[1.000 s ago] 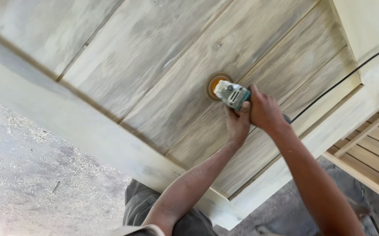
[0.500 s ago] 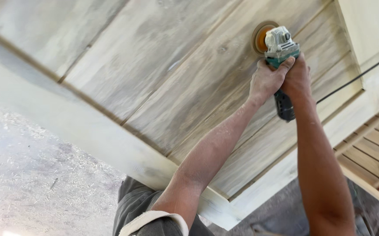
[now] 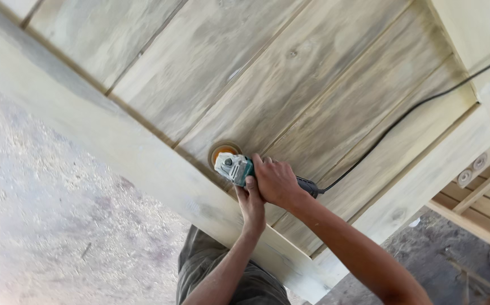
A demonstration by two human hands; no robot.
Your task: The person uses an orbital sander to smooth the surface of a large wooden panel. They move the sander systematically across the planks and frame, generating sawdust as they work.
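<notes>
Hands first: our right hand [image 3: 276, 182] wraps the grinder [image 3: 239, 168] body, our left hand [image 3: 251, 204] clamps it from below. Its orange disc [image 3: 223, 151] seems to touch the wooden panel [image 3: 267, 73], just beside the pale frame rail [image 3: 115, 141]. A black cord [image 3: 403, 116] trails right across the boards.

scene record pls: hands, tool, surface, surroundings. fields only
left hand: grips grinder from below, near its head
right hand: wrapped over grinder body
grinder: teal and grey, orange disc on the wood
cord: black, runs from grinder's rear across panel to upper right
panel: pale planks in a frame
floor: sawdust
</notes>
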